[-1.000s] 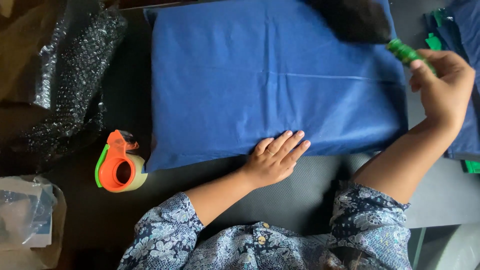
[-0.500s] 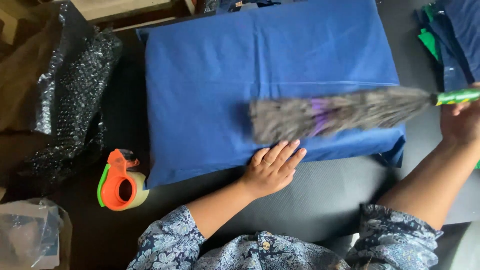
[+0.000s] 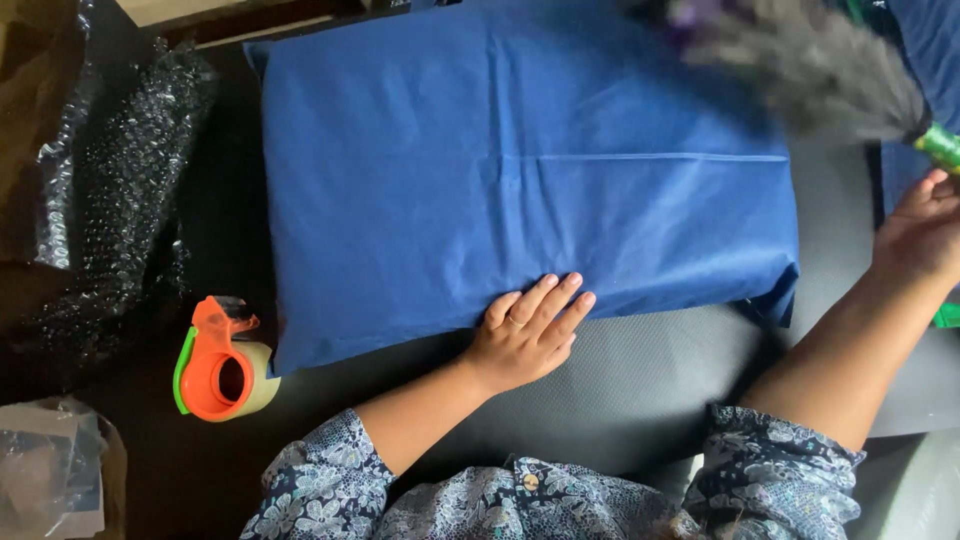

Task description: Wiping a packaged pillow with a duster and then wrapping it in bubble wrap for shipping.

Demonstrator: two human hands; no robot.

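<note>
The left hand (image 3: 528,335) lay flat, fingers (image 3: 548,298) extended and released, pressing the near edge of a blue fabric-wrapped parcel (image 3: 520,170) that sat in the middle of the dark counter (image 3: 640,385); nothing was grasped by it. The right hand (image 3: 922,232) stood at the far right, beside the parcel's right end, fingers clenched on the green handle of a feather duster (image 3: 815,70); the grey plumes, blurred, hung over the parcel's far right corner; whether they touched the fabric could not be told.

An orange tape dispenser (image 3: 222,362) lay just beside the parcel's near left corner; bubble wrap (image 3: 115,200) lay further left; a clear plastic bag (image 3: 45,470) sat at the near left.

Risks, as judged: the parcel was pinned at one near-edge point only, so a hard sweep could slide or pivot it toward the dispenser; the plumes could catch the central fabric seam and lift the wrap; the grip sat at the very end of the handle, so control of the duster could be poor.
</note>
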